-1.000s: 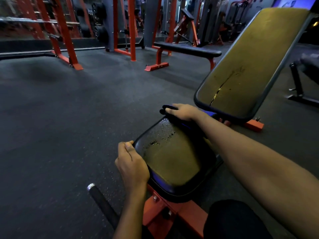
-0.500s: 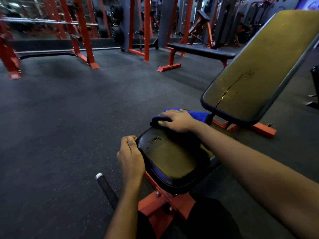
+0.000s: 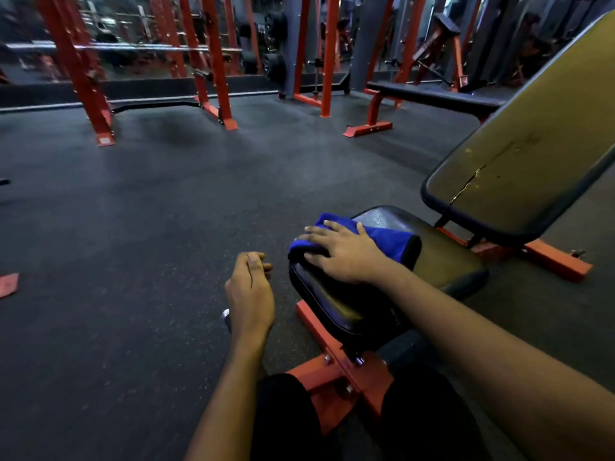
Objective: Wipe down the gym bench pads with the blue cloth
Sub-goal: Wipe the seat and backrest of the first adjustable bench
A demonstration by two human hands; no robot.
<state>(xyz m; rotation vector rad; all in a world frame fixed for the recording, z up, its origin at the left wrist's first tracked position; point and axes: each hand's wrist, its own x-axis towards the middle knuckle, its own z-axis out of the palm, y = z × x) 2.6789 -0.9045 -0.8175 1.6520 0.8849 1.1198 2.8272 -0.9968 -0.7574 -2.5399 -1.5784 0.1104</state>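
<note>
Head view: dark rubber floor (image 3: 133, 254) around bench (image 3: 449, 261), red racks (image 3: 218, 71) behind.

The light was dim, with a warm yellowish sheen on the back pad (image 3: 532, 154) and a speckled glint on the seat pad (image 3: 379, 218), soft shadows on the floor (image 3: 173, 136), blurred racks (image 3: 216, 61) at the top edge, and wide-angle bending at the edges.

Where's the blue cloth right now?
Head view, right of centre: the blue cloth drapes the left edge of the seat pad, under the right hand, left of the tilted backrest pad.
</note>
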